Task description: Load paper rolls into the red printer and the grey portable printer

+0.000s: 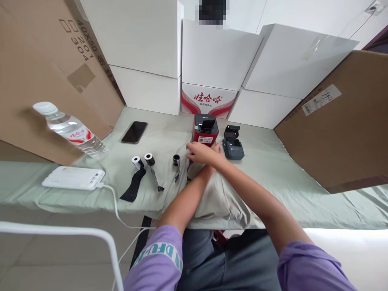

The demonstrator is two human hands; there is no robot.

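Observation:
My forearms cross, the right over the left. My right hand (pixel 200 153) is closed at the front left of a red and black label printer (pixel 205 128). A small white roll end (pixel 189 151) shows at its fingertips, and a dark strip hangs below; most of this roll is hidden. My left hand (pixel 217 147) is partly covered by the right wrist, with its visible fingers stretched out by the printer's lower right corner. Just right of it stands a small dark printer (pixel 233 148) with its lid up. To the left lie a white roll (pixel 137 162), a second roll (pixel 149 159) and a black roll (pixel 176 160), dark strips trailing from them.
A black phone (pixel 134 132), a water bottle (pixel 74 131) and a white power bank (pixel 74 178) with a cable are on the left of the green cloth (pixel 266 161). White boxes (pixel 221 56) line the back. Cardboard boxes stand left (pixel 39 72) and right (pixel 342 133).

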